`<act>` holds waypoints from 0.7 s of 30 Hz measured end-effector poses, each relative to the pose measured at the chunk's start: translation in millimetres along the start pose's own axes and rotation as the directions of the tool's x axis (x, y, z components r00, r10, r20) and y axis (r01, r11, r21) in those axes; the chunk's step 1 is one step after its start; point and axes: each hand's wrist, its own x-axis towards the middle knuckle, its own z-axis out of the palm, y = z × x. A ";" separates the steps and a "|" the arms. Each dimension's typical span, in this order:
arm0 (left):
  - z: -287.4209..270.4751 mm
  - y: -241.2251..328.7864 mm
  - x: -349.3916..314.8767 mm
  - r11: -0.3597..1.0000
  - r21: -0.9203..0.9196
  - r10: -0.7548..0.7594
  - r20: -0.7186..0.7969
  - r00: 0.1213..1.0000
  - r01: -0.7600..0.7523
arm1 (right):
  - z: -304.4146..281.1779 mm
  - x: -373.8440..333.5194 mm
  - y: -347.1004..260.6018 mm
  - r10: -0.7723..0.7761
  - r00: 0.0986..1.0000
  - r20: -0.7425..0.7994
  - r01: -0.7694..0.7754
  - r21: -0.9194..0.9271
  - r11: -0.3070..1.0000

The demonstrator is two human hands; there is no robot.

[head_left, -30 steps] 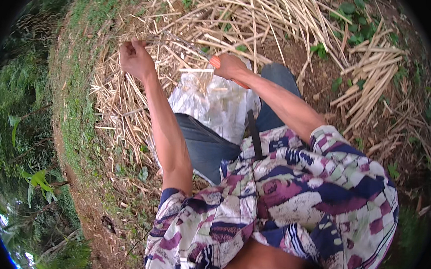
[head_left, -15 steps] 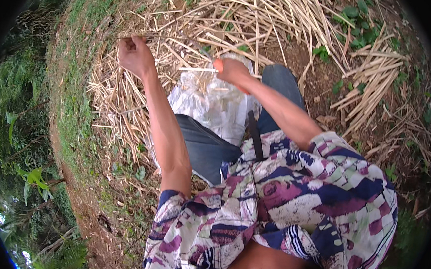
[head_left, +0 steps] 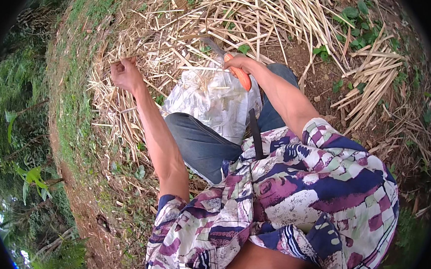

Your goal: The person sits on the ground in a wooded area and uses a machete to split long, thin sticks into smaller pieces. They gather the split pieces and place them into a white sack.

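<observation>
My right hand (head_left: 242, 64) grips a knife (head_left: 232, 66) by its orange handle, the grey blade pointing up and left over the cut stalks. A thin pale strip (head_left: 202, 68) runs from that hand toward the left. My left hand (head_left: 125, 74) is closed around the far end of a thin stalk, low over the litter of dry split stalks (head_left: 132, 40). A whitish plastic sheet (head_left: 212, 102) lies over my lap and knee, just below the knife.
Dry cane-like stalks (head_left: 377, 70) are heaped across the ground ahead and to the right. Bare brown soil (head_left: 322, 77) shows beside my right knee. Grass and green plants (head_left: 30, 172) slope away on the left.
My right hand has lifted and turned, so the knife's orange handle and blade now show. My left hand has shifted slightly down and right, still closed on the stalk.
</observation>
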 end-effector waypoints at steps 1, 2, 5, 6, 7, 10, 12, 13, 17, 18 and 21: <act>-0.2 -0.1 -1.9 0.998 0.006 -0.062 -0.010 0.998 0.062 | -4.4 -0.5 -9.6 -0.020 0.998 -0.064 0.020 0.003 1.000; -6.4 -5.5 -2.0 0.998 0.007 -0.069 -0.021 0.997 0.070 | -8.6 -2.5 -10.3 -0.076 0.997 0.026 0.075 0.032 0.997; -22.0 -22.4 -6.4 0.994 0.021 -0.103 -0.051 0.993 0.105 | -12.4 -12.2 -1.8 -0.067 0.995 0.074 0.049 0.225 0.973; -26.1 -27.0 -7.6 0.993 -0.003 -0.114 -0.074 0.991 0.114 | -16.4 -16.8 -0.4 -0.075 0.996 0.051 0.056 0.305 0.951; -31.3 -32.8 -7.8 0.992 -0.027 -0.125 -0.095 0.988 0.123 | -18.4 -20.1 -0.2 -0.082 0.996 0.027 0.066 0.384 0.921; -47.2 -56.5 -9.3 0.991 0.024 -0.128 -0.131 0.983 0.132 | -13.9 -39.4 -0.4 -0.114 0.989 -0.095 0.134 0.252 0.958; -42.0 -51.2 -17.5 0.993 0.039 -0.102 -0.133 0.986 0.108 | -13.6 -49.3 -2.2 -0.225 0.956 -0.187 0.205 -0.119 0.971; -36.7 -48.4 -18.6 0.996 0.002 -0.084 -0.127 0.988 0.085 | -10.9 -53.2 -2.5 -0.281 0.940 -0.195 0.215 -0.303 0.928; -31.2 -31.4 -25.5 0.995 0.104 -0.002 -0.123 0.992 0.014 | 36.5 -90.2 1.3 -0.560 0.825 -0.081 0.342 -0.718 0.607; -31.4 -31.5 -25.3 0.996 0.087 0.021 -0.110 0.994 -0.012 | 45.7 -91.3 3.7 -0.642 0.767 -0.023 0.389 -0.778 0.494; -30.0 -36.3 -24.6 0.994 0.072 0.085 -0.108 0.991 -0.078 | 65.1 -99.6 8.5 -0.540 0.841 -0.033 0.262 -0.848 0.461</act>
